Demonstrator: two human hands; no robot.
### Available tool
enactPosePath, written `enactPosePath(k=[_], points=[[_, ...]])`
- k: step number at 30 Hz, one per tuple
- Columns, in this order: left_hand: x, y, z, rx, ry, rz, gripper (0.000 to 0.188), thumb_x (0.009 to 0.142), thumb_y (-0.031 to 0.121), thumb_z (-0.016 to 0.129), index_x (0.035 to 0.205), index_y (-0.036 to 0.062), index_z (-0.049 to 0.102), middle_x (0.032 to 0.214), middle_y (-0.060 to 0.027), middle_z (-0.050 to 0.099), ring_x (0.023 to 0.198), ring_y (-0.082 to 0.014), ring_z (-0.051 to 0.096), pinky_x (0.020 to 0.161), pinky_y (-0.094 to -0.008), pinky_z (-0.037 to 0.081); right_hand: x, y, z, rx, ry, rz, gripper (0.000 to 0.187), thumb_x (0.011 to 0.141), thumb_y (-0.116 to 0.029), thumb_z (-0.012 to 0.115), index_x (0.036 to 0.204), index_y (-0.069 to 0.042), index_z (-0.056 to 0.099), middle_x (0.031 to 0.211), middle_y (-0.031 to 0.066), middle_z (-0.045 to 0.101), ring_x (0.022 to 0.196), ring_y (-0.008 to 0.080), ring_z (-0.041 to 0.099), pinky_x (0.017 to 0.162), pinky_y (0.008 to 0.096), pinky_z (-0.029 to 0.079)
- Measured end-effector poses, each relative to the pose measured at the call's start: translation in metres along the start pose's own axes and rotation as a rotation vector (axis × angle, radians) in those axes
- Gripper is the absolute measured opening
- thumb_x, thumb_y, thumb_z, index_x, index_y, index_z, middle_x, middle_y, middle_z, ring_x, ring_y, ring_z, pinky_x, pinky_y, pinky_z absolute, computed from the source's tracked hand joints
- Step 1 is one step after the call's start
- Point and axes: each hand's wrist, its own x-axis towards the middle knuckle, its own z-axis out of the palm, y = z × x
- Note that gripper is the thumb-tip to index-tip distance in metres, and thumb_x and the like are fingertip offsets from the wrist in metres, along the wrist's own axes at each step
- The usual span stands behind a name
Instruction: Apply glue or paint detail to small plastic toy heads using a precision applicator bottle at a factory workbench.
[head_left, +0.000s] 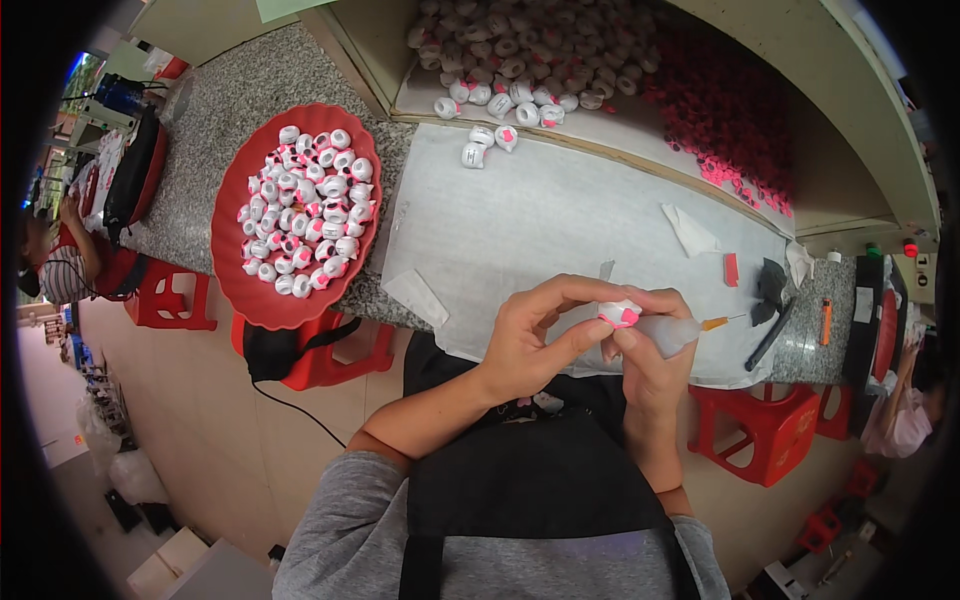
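Observation:
Over the front of the paper-covered bench, my left hand grips a small round white toy piece with a pink part on it, between thumb and fingers. My right hand is wrapped round a translucent squeeze bottle, whose orange needle tip points right. Its thumb and fingertips also meet the toy piece, so both hands touch it. Several similar white pieces lie at the back of the white paper. The fingers partly hide the bottle and the piece.
A red scalloped tray full of white-and-pink pieces stands at the left. A shelf holds heaped white pieces and small pink parts. Paper scraps, a black tool and an orange pen-like object lie rightward. Red stools stand below.

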Motion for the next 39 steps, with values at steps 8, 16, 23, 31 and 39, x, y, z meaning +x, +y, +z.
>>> enactPosePath(k=[8,16,23,31,39], points=[[-0.004,0.000,-0.005,-0.007,0.059,-0.040,0.022,0.075,-0.001,0.048,0.097,-0.0036,0.046,0.099,-0.0151,0.050,0.090,-0.0174,0.049,0.076,-0.0280,0.040,0.005,0.006,-0.002,-0.006,-0.001,0.087,0.026,0.064,0.005,0.056,0.088,0.004,0.049,0.074,0.0126,0.053,0.056,0.0133,0.050,0.048,0.0217,0.041],[0.003,0.000,0.000,-0.247,-0.051,-0.093,0.023,0.076,0.002,0.050,0.098,-0.0015,0.046,0.097,-0.0107,0.050,0.085,-0.0139,0.049,0.071,-0.0250,0.041,-0.001,0.004,-0.015,-0.091,0.022,0.004,0.028,0.065,-0.003,0.055,0.090,0.003,0.045,0.074,0.0125,0.049,0.052,0.0146,0.046,0.045,0.0223,0.037],[-0.005,0.005,0.000,-0.297,-0.056,-0.043,0.020,0.073,0.006,0.054,0.092,-0.0007,0.050,0.093,-0.0089,0.051,0.081,-0.0132,0.050,0.070,-0.0257,0.042,-0.010,0.002,-0.006,-0.269,-0.009,-0.029,0.029,0.067,-0.005,0.056,0.092,0.001,0.044,0.067,0.0090,0.047,0.048,0.0124,0.043,0.044,0.0205,0.034],[-0.012,0.019,-0.001,-0.048,0.050,-0.045,0.020,0.073,0.004,0.053,0.092,0.0008,0.051,0.090,-0.0096,0.053,0.081,-0.0156,0.051,0.076,-0.0266,0.038,-0.006,0.005,0.008,-0.175,-0.010,-0.065,0.024,0.067,-0.004,0.053,0.089,0.000,0.044,0.066,0.0101,0.046,0.047,0.0121,0.042,0.042,0.0200,0.033],[-0.016,0.084,-0.091,1.350,0.917,0.414,0.038,0.060,-0.002,0.060,0.096,0.0031,0.049,0.102,-0.0106,0.042,0.097,-0.0213,0.040,0.079,-0.0310,0.034,0.018,0.004,0.004,-0.177,0.012,0.081,0.041,0.064,0.003,0.049,0.104,0.000,0.039,0.078,0.0099,0.048,0.053,0.0076,0.041,0.041,0.0164,0.033]])
